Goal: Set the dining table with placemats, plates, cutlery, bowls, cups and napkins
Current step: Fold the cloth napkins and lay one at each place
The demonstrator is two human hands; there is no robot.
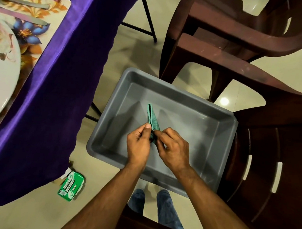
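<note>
Hands, left hand [139, 145] and right hand [173, 149], fingers pinching green napkin [151, 118] over grey tub [224, 122] (nearby green box [70, 186]: "UNBOX DELIGHT!")

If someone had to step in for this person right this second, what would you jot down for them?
Left hand and right hand: both pinch one green napkin, held above the grey tub, which otherwise looks empty.
Tub sits by the brown chairs, right of the table.
Done, as far as visible: on the purple tablecloth lie a floral placemat, a plate and cutlery.
Left: carry this napkin to the table. Bowls and cups are out of view, so check them.
</note>
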